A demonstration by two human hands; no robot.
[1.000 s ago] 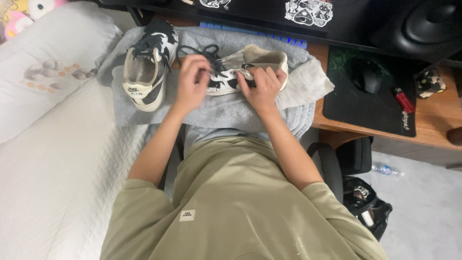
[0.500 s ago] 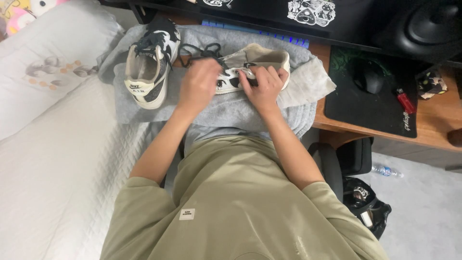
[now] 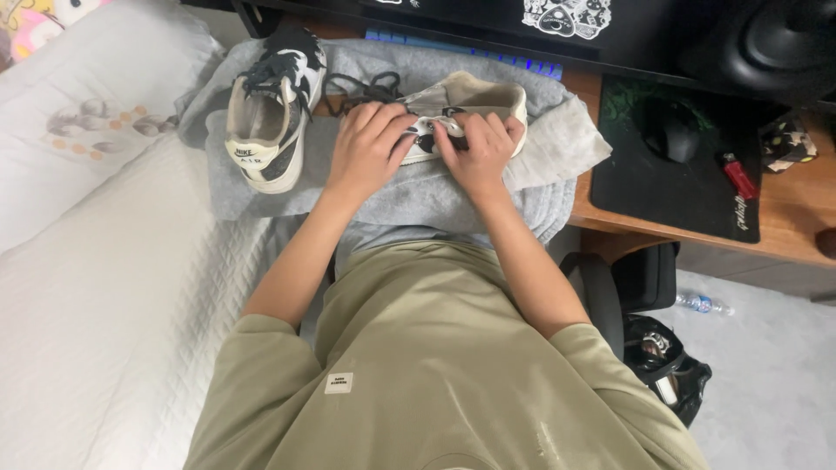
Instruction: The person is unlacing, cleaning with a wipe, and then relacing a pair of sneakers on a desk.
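Observation:
A cream and black sneaker lies on its side on a grey cloth spread over my lap and the desk edge. My left hand rests on the shoe's front part, fingers curled over it, next to a loose black lace. My right hand pinches the shoe's upper near the eyelets, fingertips close together. A second matching sneaker stands on the cloth to the left, laced, sole toward the bed.
A white bed with a pillow fills the left. To the right, a wooden desk carries a black mat with a mouse, a red lighter and a speaker. A bag and a bottle lie on the floor.
My left hand has slid right onto the shoe and closer to my right hand. The right hand's fingers have shifted along the upper. The view has tilted slightly.

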